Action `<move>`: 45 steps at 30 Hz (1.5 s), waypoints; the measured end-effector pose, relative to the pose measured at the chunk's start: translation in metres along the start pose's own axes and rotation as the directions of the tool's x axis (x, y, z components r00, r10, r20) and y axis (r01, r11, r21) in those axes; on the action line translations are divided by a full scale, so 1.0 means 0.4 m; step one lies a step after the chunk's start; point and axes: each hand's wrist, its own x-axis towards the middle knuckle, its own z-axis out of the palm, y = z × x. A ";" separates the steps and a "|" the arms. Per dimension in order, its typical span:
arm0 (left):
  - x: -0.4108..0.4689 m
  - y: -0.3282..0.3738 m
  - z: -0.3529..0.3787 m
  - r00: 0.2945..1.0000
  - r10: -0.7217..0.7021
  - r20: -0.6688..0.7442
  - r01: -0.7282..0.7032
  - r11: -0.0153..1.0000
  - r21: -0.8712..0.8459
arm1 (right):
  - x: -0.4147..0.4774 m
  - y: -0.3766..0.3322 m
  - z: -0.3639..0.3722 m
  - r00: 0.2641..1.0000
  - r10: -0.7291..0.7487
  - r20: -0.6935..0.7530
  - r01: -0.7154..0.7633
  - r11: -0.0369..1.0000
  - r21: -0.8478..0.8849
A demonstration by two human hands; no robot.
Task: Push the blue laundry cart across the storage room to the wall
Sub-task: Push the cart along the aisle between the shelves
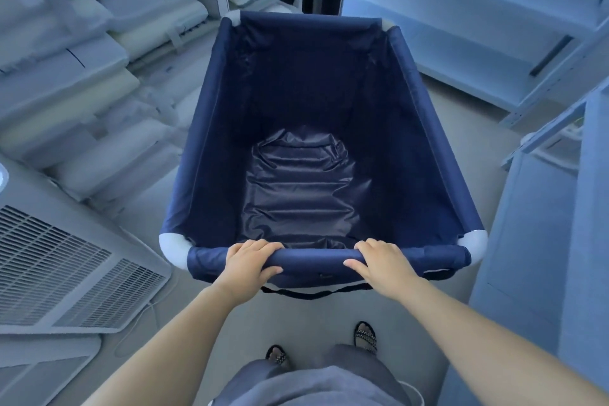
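The blue laundry cart [204, 128] fills the middle of the head view, a deep fabric bin with white corner joints and nothing inside it. My left hand [250, 262] grips the near rim bar left of centre, fingers curled over the top. My right hand [384, 262] grips the same bar right of centre. Both arms reach forward from the bottom of the frame. My feet in sandals stand just behind the cart. The cart's wheels are hidden.
Shelves stacked with white pillows [99, 53] line the left side. A grey vented appliance [56, 267] stands at the near left with a cord on the floor. Pale metal shelving [494, 26] and a tall unit [543, 224] flank the right. Grey floor [461, 115] runs ahead.
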 end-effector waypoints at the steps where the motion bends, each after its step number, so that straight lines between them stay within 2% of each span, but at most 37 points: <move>1: 0.003 -0.007 -0.003 1.000 0.007 0.003 -0.007 1.000 0.008 | -0.003 -0.007 0.006 1.000 0.008 -0.014 -0.008 1.000 0.001; 11: 0.021 -0.075 -0.027 0.993 0.042 0.114 -0.048 0.998 0.051 | -0.022 -0.063 0.048 0.994 0.100 0.034 -0.103 0.991 0.091; 18: 0.067 -0.099 -0.058 0.989 0.054 0.135 -0.066 0.994 0.087 | 0.001 -0.094 0.035 0.987 0.149 0.054 -0.155 0.979 0.136; 21: 0.085 -0.103 -0.063 0.993 0.053 0.106 -0.070 0.984 0.161 | 0.027 -0.095 0.024 0.984 0.163 0.069 -0.171 0.974 0.146; 23: 0.101 -0.094 -0.058 0.996 0.026 0.091 -0.047 0.970 0.237 | 0.050 -0.091 0.014 0.983 0.169 0.076 -0.179 0.972 0.154; 27: 0.164 -0.069 -0.060 0.993 -0.070 0.099 0.044 0.967 0.250 | 0.107 -0.073 -0.012 0.984 0.166 0.064 -0.174 0.973 0.153; 36: 0.374 -0.079 -0.114 0.987 -0.073 0.143 0.035 0.967 0.251 | 0.253 0.010 -0.083 0.972 0.228 0.051 -0.233 0.919 0.318; 40: 0.471 -0.081 -0.139 0.995 -0.055 0.086 0.035 0.977 0.212 | 0.324 0.046 -0.108 0.958 0.285 0.011 -0.267 0.881 0.390; 45: 0.539 -0.075 -0.157 0.996 0.025 -0.086 -0.015 0.993 0.118 | 0.391 0.085 -0.127 0.944 0.327 -0.046 -0.288 0.884 0.369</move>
